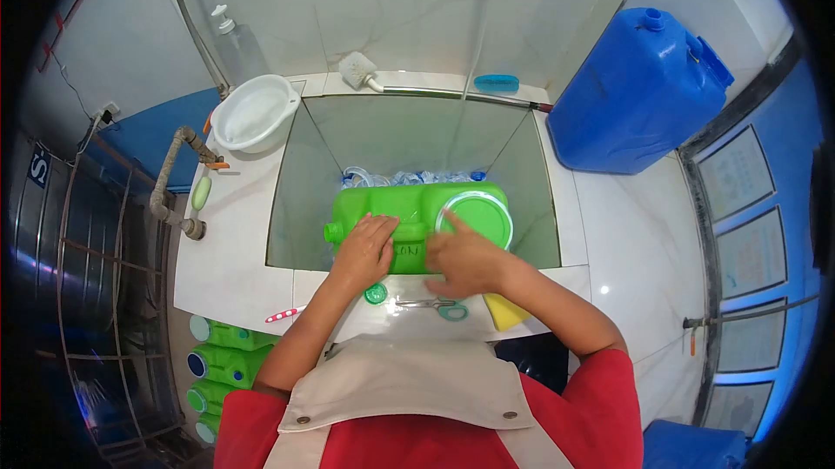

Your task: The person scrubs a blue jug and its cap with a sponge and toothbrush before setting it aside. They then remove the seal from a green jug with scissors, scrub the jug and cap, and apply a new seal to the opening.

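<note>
A green plastic water jug point(370, 201) lies on its side at the front of the sink basin, its spout pointing left. A large round green lid with a pale rim point(487, 212) sits at its right end. My left hand point(365, 250) lies flat over the jug's left half, fingers extended. Beside the lid, slightly blurred, my right hand point(465, 257) has its fingers apart and nothing visible in it. On the near ledge are a small green cap point(376, 293), scissors point(448, 309) with green handles and a yellow sponge point(504, 311).
Clear bottles point(413, 178) show behind the jug. Around the sink stand a white basin point(252, 114), a pump bottle point(239, 47), a white-headed brush point(357, 70) and a big blue jerrycan point(639, 90). A faucet pipe point(165, 182) rises left; green jugs point(230, 366) are below.
</note>
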The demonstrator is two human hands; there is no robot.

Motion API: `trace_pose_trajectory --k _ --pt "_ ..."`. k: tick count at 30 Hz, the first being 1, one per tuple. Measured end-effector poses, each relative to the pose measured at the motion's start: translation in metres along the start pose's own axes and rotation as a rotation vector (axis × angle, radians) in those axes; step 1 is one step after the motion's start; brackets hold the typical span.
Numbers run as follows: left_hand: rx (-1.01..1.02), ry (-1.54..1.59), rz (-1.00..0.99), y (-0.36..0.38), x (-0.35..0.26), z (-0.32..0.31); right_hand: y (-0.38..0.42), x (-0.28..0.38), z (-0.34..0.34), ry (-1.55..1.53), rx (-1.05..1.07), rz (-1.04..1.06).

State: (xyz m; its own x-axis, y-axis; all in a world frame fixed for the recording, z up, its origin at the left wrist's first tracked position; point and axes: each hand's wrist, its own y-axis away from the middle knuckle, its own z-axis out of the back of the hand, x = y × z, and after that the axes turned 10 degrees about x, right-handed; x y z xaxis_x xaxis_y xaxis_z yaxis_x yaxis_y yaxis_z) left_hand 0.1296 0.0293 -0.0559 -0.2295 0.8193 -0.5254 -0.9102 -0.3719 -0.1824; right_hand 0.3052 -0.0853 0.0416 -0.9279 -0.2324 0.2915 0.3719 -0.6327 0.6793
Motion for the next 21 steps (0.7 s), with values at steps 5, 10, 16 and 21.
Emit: trace_pose_trajectory --k 5,10,16,21 --pt "-0.030 0.028 0.017 0.003 0.000 0.001 0.004 -0.006 -0.020 0.140 -0.758 -0.370" --pt "-0.054 -0.028 -0.012 0.004 0.004 0.000 0.014 -0.019 -0.007 0.456 -0.352 -0.237" --pt "0.069 0.139 0.302 0.030 0.039 0.020 0.041 -0.008 0.056 0.149 -0.737 0.010" --pt "-0.190 1.153 0.335 0.023 0.021 0.041 -0.029 0.007 0.039 -0.326 -1.156 -0.019"
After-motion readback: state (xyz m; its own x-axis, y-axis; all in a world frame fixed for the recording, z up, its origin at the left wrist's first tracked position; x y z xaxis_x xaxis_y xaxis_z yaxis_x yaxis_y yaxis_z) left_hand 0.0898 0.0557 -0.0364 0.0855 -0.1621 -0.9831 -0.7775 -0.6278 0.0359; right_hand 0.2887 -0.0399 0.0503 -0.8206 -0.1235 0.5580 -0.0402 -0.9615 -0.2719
